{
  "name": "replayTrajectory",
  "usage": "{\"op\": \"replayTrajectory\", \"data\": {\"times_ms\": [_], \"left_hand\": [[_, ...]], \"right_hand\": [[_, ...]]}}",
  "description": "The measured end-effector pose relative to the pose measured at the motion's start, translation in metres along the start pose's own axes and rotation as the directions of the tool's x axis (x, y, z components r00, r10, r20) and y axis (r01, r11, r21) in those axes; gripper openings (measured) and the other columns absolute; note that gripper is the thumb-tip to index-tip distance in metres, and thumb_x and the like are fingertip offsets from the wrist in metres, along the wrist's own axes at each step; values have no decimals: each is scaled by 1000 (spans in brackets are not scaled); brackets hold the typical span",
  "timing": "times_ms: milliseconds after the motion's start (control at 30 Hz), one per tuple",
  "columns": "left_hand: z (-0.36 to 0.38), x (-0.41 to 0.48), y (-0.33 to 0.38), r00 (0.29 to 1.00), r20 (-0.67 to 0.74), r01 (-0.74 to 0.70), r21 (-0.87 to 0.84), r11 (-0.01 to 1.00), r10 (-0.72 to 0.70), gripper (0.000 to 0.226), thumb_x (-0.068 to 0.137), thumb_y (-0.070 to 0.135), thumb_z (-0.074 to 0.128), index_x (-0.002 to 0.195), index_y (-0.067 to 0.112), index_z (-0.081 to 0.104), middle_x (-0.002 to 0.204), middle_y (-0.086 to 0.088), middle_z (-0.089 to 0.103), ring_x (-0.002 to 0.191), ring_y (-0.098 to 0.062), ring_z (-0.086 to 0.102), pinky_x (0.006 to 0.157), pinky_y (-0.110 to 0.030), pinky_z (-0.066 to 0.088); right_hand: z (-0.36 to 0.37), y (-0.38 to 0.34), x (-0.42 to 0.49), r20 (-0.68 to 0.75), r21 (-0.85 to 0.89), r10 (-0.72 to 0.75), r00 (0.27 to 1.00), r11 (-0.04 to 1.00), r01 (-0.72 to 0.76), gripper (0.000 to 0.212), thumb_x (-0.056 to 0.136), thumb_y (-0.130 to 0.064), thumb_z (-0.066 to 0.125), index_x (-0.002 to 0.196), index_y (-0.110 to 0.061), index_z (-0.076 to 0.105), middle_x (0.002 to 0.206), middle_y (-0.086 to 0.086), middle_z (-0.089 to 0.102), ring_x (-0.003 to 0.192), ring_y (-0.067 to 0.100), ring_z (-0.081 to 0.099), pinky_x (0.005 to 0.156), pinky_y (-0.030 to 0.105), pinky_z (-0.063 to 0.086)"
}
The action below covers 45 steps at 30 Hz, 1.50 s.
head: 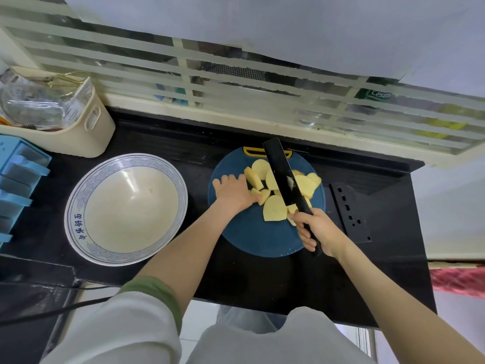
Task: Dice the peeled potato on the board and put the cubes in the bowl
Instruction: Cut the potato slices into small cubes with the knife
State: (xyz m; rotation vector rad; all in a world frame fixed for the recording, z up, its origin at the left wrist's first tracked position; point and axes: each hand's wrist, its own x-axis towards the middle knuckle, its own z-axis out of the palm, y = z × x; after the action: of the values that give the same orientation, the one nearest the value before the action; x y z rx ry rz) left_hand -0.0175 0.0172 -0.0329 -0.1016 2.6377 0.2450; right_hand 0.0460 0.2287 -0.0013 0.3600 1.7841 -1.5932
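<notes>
The black counter (262,285) carried a wide patterned bowl (78,206) at the left, with a round blue board (252,240) just beside it on the right. The bowl held no cubes, only a tiny pale speck I could not identify. Over the board a black knife (282,174) lay across the heap, its handle gripped by the right hand (317,229). The left hand (232,193) curled over the heap's left edge, steadying it. The potato slices (274,208) were thick and loosely piled on the board. Slicing looked done; dicing and transfer to the bowl remained.
</notes>
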Motion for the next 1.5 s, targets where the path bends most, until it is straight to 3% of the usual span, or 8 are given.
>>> {"op": "replayTrajectory", "data": {"times_ms": [267,467,633,767,933,1133,1300,1500], "left_hand": [[0,-3,-12,999,-40,25,-70,997,-28,71,89,66,37,131,9,41,134,-10,46,125,-28,40,98,-45,28],[4,-28,-35,955,-249,132,-136,982,-163,73,92,68,25,119,6,51,120,-14,59,111,-31,52,93,-45,31],[21,-42,-46,999,-44,-7,-16,1000,6,78,83,74,39,131,12,42,131,-10,49,120,-29,47,99,-48,31],[28,-48,-47,988,-101,-120,-41,992,115,43,90,43,52,123,17,45,121,-5,50,113,-24,48,92,-40,31],[34,-51,-48,963,-78,-262,-37,964,258,38,91,33,53,127,23,47,123,-1,47,115,-20,43,93,-37,27],[37,-54,-49,928,-64,-372,-122,920,367,58,89,39,60,138,21,36,131,3,48,123,-17,41,96,-34,22],[33,-60,-56,929,-98,-354,55,934,358,92,74,64,64,145,17,27,134,1,41,126,-20,36,100,-40,23],[37,-63,-79,959,-122,-251,39,967,254,44,87,47,59,120,21,46,116,2,53,112,-20,45,89,-37,27]], "right_hand": [[-1,3,-2,-61,-52,0,998,999,-4,39,97,-13,53,61,-10,40,47,10,34,31,18,27,35,22,27],[13,-2,-3,-122,-88,-15,992,996,4,41,99,-12,50,60,-12,38,40,4,34,30,16,26,35,23,25],[26,0,-1,-182,-101,-17,983,995,-1,38,98,-13,50,62,-13,38,37,1,35,30,16,27,36,23,27],[34,5,-2,-213,-94,-22,977,996,2,36,98,-13,51,64,-12,38,36,0,34,28,15,27,35,24,28],[40,18,-7,-233,-102,-19,972,995,-5,34,98,-15,52,66,-11,40,39,3,35,31,17,28,35,24,30],[45,31,-12,-261,-90,-11,965,996,-13,26,98,-17,52,75,-10,42,47,8,38,34,20,29,35,23,31],[45,34,-14,-266,-93,-23,964,996,-2,28,98,-18,53,73,-10,43,46,8,38,35,21,30,36,24,33],[49,32,-8,-231,-134,-22,973,991,-10,26,97,-19,54,75,-9,44,48,9,39,36,22,31,35,24,34]]}}
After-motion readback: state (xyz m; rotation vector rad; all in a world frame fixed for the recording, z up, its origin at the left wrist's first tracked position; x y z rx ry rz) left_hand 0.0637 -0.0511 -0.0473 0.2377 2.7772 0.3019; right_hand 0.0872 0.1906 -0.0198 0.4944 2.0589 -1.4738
